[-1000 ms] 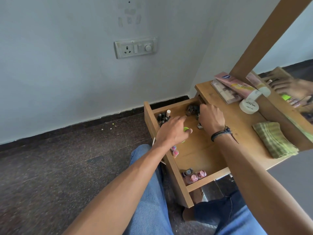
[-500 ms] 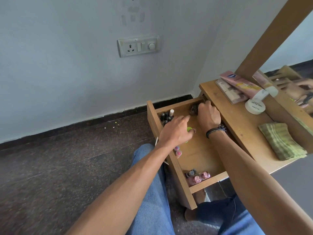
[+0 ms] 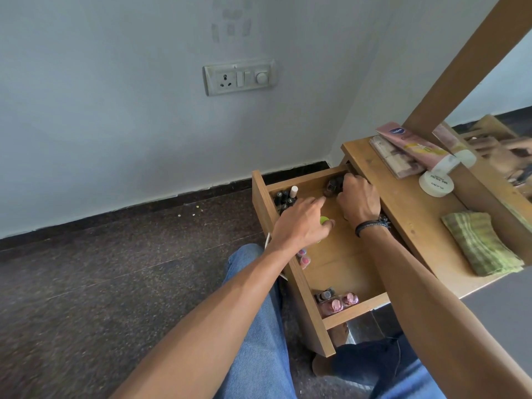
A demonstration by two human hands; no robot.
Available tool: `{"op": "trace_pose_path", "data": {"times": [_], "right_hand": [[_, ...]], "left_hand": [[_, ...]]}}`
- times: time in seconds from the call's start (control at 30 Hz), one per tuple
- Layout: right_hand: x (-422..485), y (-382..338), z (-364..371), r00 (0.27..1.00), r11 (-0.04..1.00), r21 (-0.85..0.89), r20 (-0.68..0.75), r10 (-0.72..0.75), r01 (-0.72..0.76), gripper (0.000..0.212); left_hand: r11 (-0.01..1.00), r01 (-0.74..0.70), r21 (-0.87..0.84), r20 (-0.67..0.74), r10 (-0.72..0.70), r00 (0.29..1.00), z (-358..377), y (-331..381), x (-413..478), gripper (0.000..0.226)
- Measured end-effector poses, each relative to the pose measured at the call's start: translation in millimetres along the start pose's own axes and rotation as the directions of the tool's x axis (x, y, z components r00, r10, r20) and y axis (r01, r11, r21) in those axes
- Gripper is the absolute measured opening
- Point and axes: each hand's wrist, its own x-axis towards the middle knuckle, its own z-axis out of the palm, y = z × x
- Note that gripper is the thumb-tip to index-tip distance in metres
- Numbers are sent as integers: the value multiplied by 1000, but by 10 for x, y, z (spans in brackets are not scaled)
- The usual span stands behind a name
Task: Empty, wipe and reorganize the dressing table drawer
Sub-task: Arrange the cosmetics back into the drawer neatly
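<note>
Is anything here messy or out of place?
Small pale bits lie on the dark floor by the wall, like crumbs. In the drawer, dark bottles and pink bottles sit in separate corners, not grouped.

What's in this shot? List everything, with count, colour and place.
drawer: one, light wood, pulled open
black bottles: several, one white-capped, drawer's far left corner
brown bottles: maybe two, dark, drawer's far right
pink bottles: two, pink, drawer's near corner
grey-capped bottle: one, beside them
green thing: one, bright green, drawer's middle
tube: one, pink, tabletop
tub: one, white, tabletop
cloth: one, green checked, tabletop
socket panel: one, white, wall
wristband: one, black, right wrist
left hand: one, over green thing
right hand: one, gripping brown bottles
</note>
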Motion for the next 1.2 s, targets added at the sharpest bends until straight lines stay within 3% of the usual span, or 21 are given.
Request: {"op": "trace_pose_path", "data": {"times": [0.27, 0.57, 0.8, 1.2], "right_hand": [[-25, 34, 40, 997, 988, 147, -56, 55, -46, 14], [-65, 102, 170, 997, 996, 87, -69, -30, 36, 15], [-113, 124, 214, 997, 998, 57, -70, 18, -14, 27], [-60, 101, 331, 995, 993, 102, -77, 70, -62, 24]], "left_hand": [[1000, 6, 12, 13, -6, 1000, -4, 3, 4, 63], [1000, 5, 21, 12, -5, 1000, 8, -2, 13, 64], [1000, 0, 17, 6, 0, 1000, 12, 7, 8, 63], [1000, 10, 26, 22, -11, 1000, 10, 8, 7, 63]]}}
